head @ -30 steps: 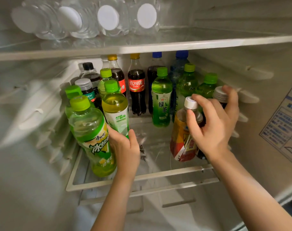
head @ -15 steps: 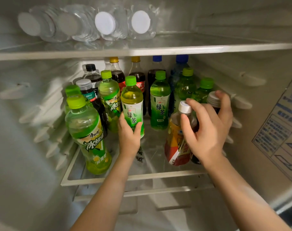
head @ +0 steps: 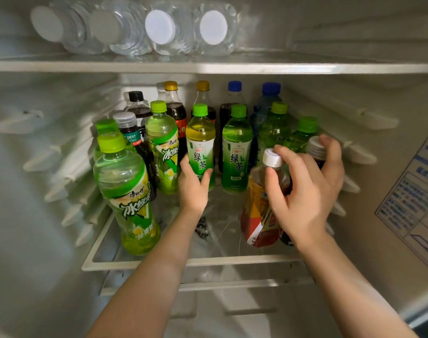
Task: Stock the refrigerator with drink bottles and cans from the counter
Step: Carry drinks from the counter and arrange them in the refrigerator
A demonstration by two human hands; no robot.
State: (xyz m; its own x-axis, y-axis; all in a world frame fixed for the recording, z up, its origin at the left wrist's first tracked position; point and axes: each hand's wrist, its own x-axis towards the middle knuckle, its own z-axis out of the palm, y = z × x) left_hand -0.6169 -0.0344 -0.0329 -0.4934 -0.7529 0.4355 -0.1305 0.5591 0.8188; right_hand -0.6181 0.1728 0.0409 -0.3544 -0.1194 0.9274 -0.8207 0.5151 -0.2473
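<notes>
Stocking looks nearly done: bottles crowd the shelf [head: 208, 261] beyond both hands. The left hand [head: 193, 189] grips a green tea bottle [head: 200, 145], upright just left of its twin [head: 237, 152]. The right hand [head: 303, 191] clasps a white-capped tea bottle [head: 261, 211] and a grey-capped bottle [head: 315, 148]. The counter is out of sight.

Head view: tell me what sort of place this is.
Inside a refrigerator, probably domestic: a glass shelf packed with upright drink bottles, water bottles lying on the shelf above, moulded shelf rails at both sides.
</notes>
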